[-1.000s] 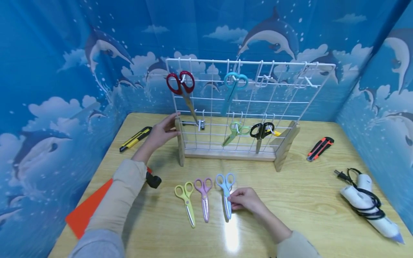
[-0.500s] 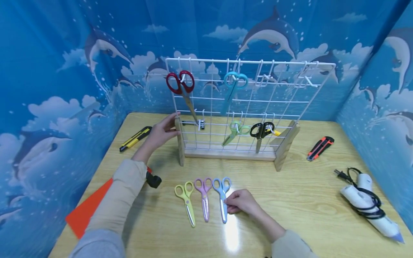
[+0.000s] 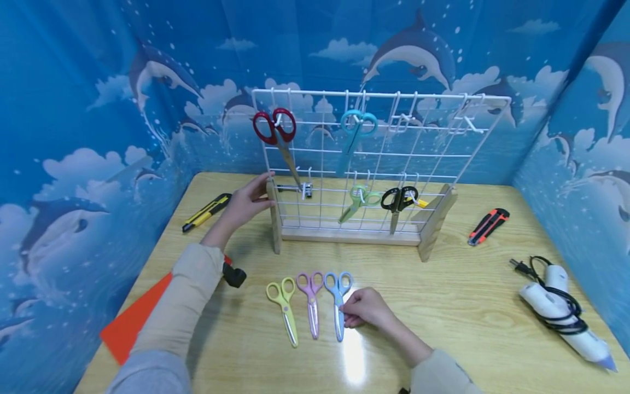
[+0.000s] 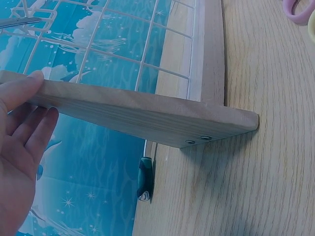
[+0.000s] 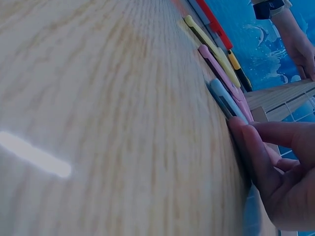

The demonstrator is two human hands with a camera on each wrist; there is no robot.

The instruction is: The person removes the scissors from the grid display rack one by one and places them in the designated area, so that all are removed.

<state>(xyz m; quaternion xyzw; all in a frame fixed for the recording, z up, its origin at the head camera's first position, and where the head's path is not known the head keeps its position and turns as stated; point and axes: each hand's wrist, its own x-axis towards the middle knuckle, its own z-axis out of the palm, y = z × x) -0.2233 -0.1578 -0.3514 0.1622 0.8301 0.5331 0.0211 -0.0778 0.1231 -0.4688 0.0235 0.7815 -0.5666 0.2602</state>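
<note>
In the head view my right hand (image 3: 366, 308) pinches the blade part of the light blue scissors (image 3: 338, 298), which lie on the table with their handles pointing away. The right wrist view has that hand's thumb and fingertips at the edge of the scissors (image 5: 224, 98). To their left lie purple scissors (image 3: 312, 306) and yellow-green scissors (image 3: 284, 309), roughly side by side. My left hand (image 3: 250, 198) holds the left wooden end of the white wire rack (image 3: 275, 219). In the left wrist view its thumb is on one face of that wooden end (image 4: 133, 108), its fingers on the other.
On the rack hang red scissors (image 3: 275, 128), turquoise scissors (image 3: 357, 128), green scissors (image 3: 359, 201) and black scissors (image 3: 398, 201). Around it lie a yellow cutter knife (image 3: 206, 212), a red-black cutter knife (image 3: 489, 226), a corded white tool (image 3: 561, 314) and a red sheet (image 3: 135, 317).
My right hand has shifted the light blue scissors left and slightly nearer, beside the purple pair; they now lie flatter on the table. The left hand has stayed on the rack.
</note>
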